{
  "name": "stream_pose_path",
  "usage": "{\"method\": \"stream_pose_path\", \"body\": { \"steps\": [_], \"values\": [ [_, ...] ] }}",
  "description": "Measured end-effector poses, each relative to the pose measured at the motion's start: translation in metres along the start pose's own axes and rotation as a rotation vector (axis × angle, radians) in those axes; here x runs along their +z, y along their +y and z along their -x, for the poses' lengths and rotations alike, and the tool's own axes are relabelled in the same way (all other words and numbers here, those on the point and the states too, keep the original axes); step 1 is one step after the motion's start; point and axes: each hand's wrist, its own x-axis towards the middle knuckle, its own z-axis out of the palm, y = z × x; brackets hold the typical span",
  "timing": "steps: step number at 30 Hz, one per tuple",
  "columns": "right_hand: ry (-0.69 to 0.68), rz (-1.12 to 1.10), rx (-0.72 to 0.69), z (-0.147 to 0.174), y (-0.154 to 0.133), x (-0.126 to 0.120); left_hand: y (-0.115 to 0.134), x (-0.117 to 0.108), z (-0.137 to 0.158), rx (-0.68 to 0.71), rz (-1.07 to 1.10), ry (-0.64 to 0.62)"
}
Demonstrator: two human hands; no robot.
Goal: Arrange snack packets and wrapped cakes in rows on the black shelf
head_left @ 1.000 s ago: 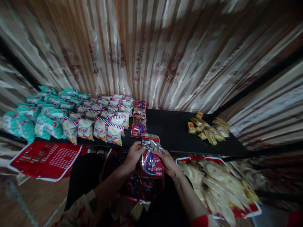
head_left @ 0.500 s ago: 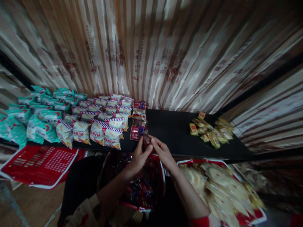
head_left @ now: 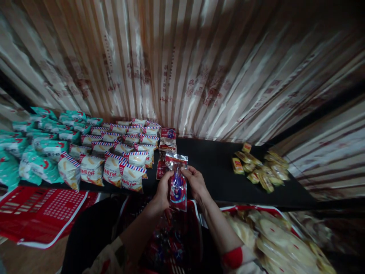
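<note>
Snack packet [head_left: 178,188]: glossy red and purple
Pose: silvery end uppermost, printed face showing
Grip: pinched between left hand [head_left: 163,191] and right hand [head_left: 197,185]

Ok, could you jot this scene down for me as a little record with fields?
Left hand: pinches one side of a shiny red-and-purple packet
Right hand: pinches the packet's other side
Black shelf, left to right: teal bags, white bags with striped tops, red packets, yellow packets
Below, left: red basket
Below, middle: basket of dark shiny packets, partly hidden
Below, right: basket of pale wrapped packages
Behind: pleated curtain
Light: dim
</note>
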Motion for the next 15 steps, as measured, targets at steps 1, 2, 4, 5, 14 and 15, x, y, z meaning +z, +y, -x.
{"method": "stream_pose_path", "body": {
  "steps": [1,2,4,5,14,15],
  "values": [
    [0.025,-0.038,0.012,-0.005,-0.001,0.002,0.0,-0.001,-0.002,0.039,-0.027,0.023],
    [0.047,-0.073,0.023,-0.011,-0.001,0.003,0.0,-0.004,-0.003,0.097,-0.069,0.051],
    [0.078,-0.116,0.035,-0.023,-0.001,0.007,-0.001,-0.01,-0.006,0.253,-0.209,0.122],
    [0.087,-0.124,0.038,-0.029,-0.002,0.009,-0.002,-0.014,-0.008,0.33,-0.296,0.162],
    [0.089,-0.02,0.002,-0.06,0.0,0.027,-0.003,-0.037,-0.015,0.546,-0.656,0.347],
    [0.086,0.002,0.0,-0.061,0.002,0.027,-0.003,-0.037,-0.015,0.549,-0.673,0.351]
  ]
}}
